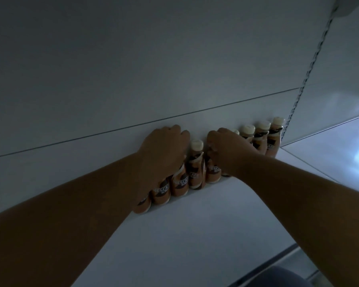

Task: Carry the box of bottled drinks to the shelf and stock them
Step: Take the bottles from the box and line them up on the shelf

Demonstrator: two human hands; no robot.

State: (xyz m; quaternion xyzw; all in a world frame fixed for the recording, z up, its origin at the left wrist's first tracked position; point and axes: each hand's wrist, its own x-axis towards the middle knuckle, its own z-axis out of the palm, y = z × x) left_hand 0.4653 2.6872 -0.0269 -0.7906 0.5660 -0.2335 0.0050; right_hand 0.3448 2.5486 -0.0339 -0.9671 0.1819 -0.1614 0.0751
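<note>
A row of several brown coffee bottles (195, 166) with cream caps stands along the back of a white shelf (174, 235), against the rear panel. My left hand (164, 150) lies over the tops of the leftmost bottles, fingers curled down on them. My right hand (226, 150) covers the bottles just right of the middle one, fingers closed on a bottle top. Three more bottles (261, 137) stand uncovered further right. The box is out of sight.
A white back panel (133, 79) with a horizontal seam rises behind the bottles. A slotted metal upright (311, 67) runs diagonally at the right. The neighbouring shelf bay (330, 154) lies to the right. A dark shape (278, 276) sits at the bottom edge.
</note>
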